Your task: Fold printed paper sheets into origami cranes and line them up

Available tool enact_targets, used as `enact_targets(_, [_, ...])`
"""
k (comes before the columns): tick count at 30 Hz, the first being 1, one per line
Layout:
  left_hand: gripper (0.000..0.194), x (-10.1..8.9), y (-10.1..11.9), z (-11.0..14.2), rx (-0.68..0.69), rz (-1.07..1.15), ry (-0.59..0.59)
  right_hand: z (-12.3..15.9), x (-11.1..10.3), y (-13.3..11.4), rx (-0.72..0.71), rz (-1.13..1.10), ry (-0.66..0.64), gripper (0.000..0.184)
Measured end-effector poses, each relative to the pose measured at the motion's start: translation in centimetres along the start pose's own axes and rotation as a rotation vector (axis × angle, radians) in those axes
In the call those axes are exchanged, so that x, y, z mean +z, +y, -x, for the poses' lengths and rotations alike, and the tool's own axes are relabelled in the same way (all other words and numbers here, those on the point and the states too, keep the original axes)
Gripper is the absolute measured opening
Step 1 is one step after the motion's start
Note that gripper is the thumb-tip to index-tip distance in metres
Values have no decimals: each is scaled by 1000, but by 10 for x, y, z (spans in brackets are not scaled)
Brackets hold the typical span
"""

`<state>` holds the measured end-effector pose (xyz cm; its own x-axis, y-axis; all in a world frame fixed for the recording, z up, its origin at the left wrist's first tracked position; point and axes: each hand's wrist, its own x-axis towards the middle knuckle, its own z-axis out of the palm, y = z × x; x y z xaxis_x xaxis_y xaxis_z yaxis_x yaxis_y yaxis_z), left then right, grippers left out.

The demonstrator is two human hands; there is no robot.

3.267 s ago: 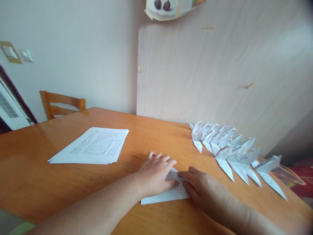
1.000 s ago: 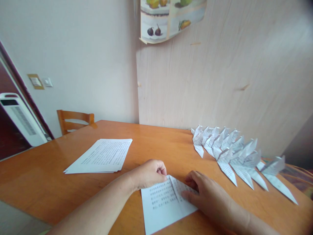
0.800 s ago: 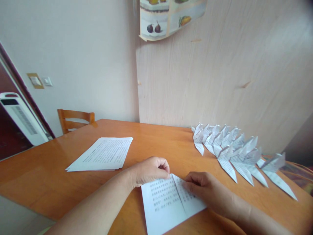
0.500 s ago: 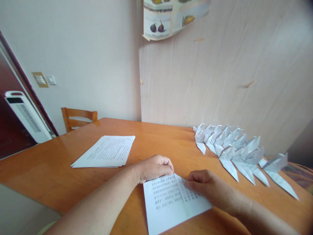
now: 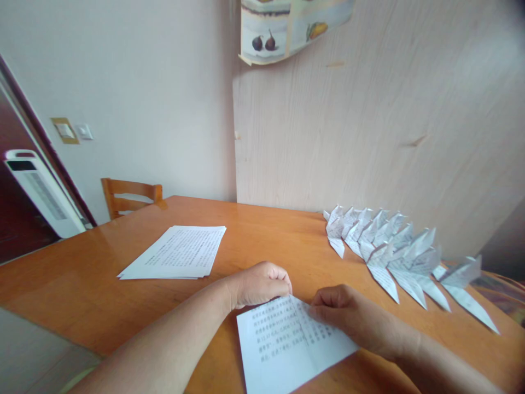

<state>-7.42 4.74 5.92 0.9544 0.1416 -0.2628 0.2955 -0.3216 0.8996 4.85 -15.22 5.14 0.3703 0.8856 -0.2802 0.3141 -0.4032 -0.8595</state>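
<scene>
A printed sheet of paper [image 5: 283, 350], with a crease running down from its top edge, is between my two hands near the front of the table. My left hand [image 5: 264, 284] grips the sheet's top edge close to the crease, thumb against bent fingers. On the right side, my right hand [image 5: 342, 309] pinches the sheet's upper right edge between thumb and curled fingers. The fingertips behind the paper are hidden.
A stack of printed sheets [image 5: 176, 251] lies on the wooden table [image 5: 262, 230] to the left. Several folded paper shapes [image 5: 381, 241] stand in rows at the right. A wooden chair [image 5: 133, 191] stands behind the left edge.
The crease looks flatter and the sheet more spread out between my hands, its lower left part shifted slightly left. Both hands stay in nearly the same place.
</scene>
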Motion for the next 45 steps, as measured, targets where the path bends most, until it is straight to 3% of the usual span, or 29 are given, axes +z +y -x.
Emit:
enact_targets(16, [14, 17, 7, 1, 149, -175, 7, 0, 4, -4, -17, -126, -2, 23])
enact_targets(23, [14, 19, 5, -1, 149, -201, -2, -2, 7, -8, 5, -125, 7, 21])
enact_targets(32, [9, 21, 4, -2, 138, -52, -21, -4, 8, -6, 21, -98, 22, 10])
enact_targets(45, [10, 15, 7, -1, 71, 173, 30, 3, -12, -14, 78, -64, 47, 7])
